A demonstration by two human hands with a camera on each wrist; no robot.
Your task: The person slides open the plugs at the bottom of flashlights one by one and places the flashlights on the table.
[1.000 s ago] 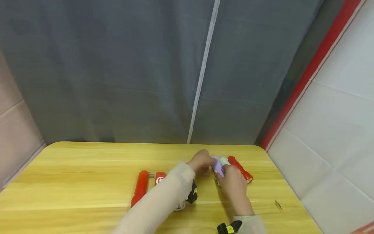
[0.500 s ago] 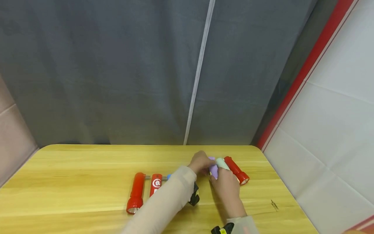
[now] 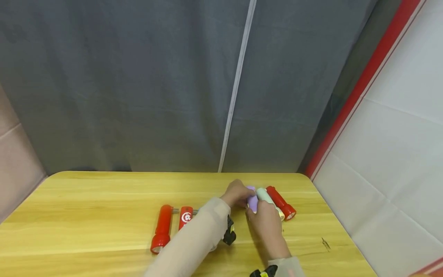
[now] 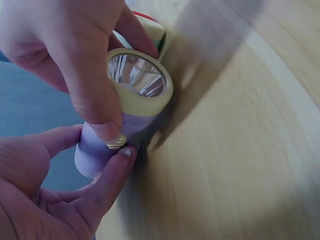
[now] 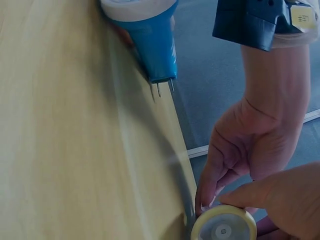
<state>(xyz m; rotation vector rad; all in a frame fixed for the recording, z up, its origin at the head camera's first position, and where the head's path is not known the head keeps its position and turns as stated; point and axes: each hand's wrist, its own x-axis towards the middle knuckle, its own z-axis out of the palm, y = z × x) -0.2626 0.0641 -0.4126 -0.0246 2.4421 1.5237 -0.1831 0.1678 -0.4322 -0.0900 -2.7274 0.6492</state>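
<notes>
Both hands hold a purple flashlight (image 3: 252, 200) at the right of the table. My left hand (image 3: 238, 192) grips its body with thumb and fingertips, from the tail side in the left wrist view. My right hand (image 3: 268, 223) holds it near the cream-rimmed head, the thumb at the small ridged switch (image 4: 116, 141). The reflector (image 4: 137, 76) faces the left wrist camera and looks unlit. Right beside the hands lies a pale green flashlight (image 3: 266, 197), with a red flashlight (image 3: 281, 202) next to it.
Left on the table (image 3: 104, 211) lie a red flashlight (image 3: 162, 229) and a red thing with a white emblem (image 3: 185, 216), partly behind the left sleeve. A blue flashlight (image 5: 152, 45) with metal prongs shows in the right wrist view. A grey curtain (image 3: 138, 96) hangs behind.
My right hand has shifted slightly left, away from the pale green flashlight, of which more shows. Both hands stay on the purple flashlight. The head view has shifted a little.
</notes>
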